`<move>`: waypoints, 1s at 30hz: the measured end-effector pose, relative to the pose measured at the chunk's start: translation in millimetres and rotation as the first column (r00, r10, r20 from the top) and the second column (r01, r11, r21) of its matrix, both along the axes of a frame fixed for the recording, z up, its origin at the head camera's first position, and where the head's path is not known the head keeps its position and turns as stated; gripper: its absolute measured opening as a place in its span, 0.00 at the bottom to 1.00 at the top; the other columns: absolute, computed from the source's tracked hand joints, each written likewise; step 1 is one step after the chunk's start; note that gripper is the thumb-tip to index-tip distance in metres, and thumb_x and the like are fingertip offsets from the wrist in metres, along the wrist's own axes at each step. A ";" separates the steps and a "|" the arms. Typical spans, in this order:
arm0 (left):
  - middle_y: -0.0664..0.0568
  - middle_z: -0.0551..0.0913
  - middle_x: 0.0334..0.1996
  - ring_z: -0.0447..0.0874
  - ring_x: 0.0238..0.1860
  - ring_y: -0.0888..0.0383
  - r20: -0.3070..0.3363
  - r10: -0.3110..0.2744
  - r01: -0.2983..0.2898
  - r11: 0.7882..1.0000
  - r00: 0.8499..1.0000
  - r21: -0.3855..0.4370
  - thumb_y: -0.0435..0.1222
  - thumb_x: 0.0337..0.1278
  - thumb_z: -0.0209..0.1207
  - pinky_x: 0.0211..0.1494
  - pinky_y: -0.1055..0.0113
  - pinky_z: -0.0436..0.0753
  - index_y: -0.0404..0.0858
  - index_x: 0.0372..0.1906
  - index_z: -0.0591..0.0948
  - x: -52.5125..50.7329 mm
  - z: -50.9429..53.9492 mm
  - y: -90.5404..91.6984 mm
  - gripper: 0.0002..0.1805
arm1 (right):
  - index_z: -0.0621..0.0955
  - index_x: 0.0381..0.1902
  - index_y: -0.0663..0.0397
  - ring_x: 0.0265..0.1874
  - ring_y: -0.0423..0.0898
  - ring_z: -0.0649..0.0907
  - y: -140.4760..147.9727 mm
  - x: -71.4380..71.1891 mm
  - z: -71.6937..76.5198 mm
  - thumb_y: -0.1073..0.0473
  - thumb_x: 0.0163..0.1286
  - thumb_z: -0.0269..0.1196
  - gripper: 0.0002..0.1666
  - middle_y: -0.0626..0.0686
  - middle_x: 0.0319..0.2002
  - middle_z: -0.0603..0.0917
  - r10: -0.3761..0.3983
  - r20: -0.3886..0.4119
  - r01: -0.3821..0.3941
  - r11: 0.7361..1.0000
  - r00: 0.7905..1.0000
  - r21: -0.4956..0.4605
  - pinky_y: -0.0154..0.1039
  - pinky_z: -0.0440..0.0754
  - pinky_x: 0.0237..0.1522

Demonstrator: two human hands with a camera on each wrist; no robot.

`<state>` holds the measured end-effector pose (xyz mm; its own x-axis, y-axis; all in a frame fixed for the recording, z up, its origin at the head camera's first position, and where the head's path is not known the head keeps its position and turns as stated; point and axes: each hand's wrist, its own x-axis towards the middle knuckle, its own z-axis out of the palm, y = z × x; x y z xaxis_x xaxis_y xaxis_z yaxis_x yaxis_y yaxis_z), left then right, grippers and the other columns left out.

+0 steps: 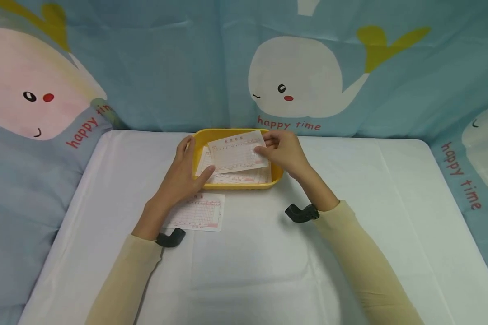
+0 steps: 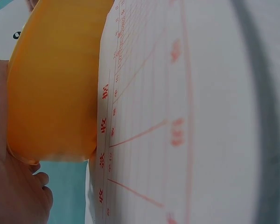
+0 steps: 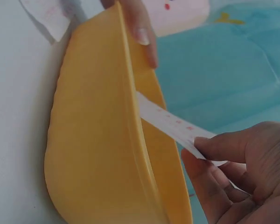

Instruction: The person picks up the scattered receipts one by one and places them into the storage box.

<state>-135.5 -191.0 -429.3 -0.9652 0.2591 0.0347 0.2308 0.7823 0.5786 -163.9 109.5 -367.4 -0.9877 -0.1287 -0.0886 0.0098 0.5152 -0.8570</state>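
A yellow plastic basket (image 1: 237, 186) stands at the back of the table with several paper receipts (image 1: 240, 177) in it. My left hand (image 1: 180, 174) holds the basket's left end, thumb over the front rim and fingers along the far left side. Between thumb and fingers, my right hand (image 1: 286, 151) pinches the right edge of a receipt (image 1: 237, 151), which is tilted above the others. In the right wrist view this receipt (image 3: 165, 119) slants up over the rim. Another receipt (image 1: 199, 212) with a red printed grid lies on the table, partly under my left wrist.
A white cloth (image 1: 252, 271) covers the table. Behind and beside it hangs a blue curtain (image 1: 179, 67) with whale prints. Dark wrist-worn devices (image 1: 302, 213) sit at both cuffs.
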 end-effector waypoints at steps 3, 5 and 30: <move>0.49 0.38 0.88 0.55 0.84 0.40 -0.005 -0.002 0.002 1.000 1.000 0.003 0.62 0.72 0.55 0.84 0.39 0.64 0.44 0.88 0.38 -0.4 0.0 0.2 0.56 | 0.86 0.53 0.65 0.41 0.51 0.86 -4.6 -0.6 1.0 0.61 0.68 0.74 0.19 0.60 0.46 0.90 0.033 -0.069 -0.028 0.998 0.997 0.065 0.37 0.87 0.47; 0.49 0.39 0.88 0.55 0.84 0.40 -0.008 -0.002 0.002 1.000 1.000 0.008 0.62 0.72 0.55 0.84 0.40 0.64 0.44 0.88 0.39 -0.7 0.4 0.3 0.56 | 0.86 0.53 0.66 0.41 0.52 0.86 -6.8 -0.7 2.3 0.61 0.69 0.73 0.19 0.61 0.46 0.89 0.051 -0.103 -0.041 0.994 0.993 0.105 0.41 0.87 0.48; 0.48 0.41 0.88 0.57 0.84 0.40 -0.008 0.014 -0.014 1.000 1.000 0.020 0.60 0.71 0.58 0.83 0.39 0.65 0.44 0.88 0.41 2.0 0.0 0.6 0.55 | 0.81 0.65 0.57 0.62 0.52 0.81 -30.8 78.6 10.0 0.56 0.69 0.73 0.29 0.56 0.61 0.80 0.232 -0.441 -0.139 0.963 0.867 0.232 0.49 0.84 0.64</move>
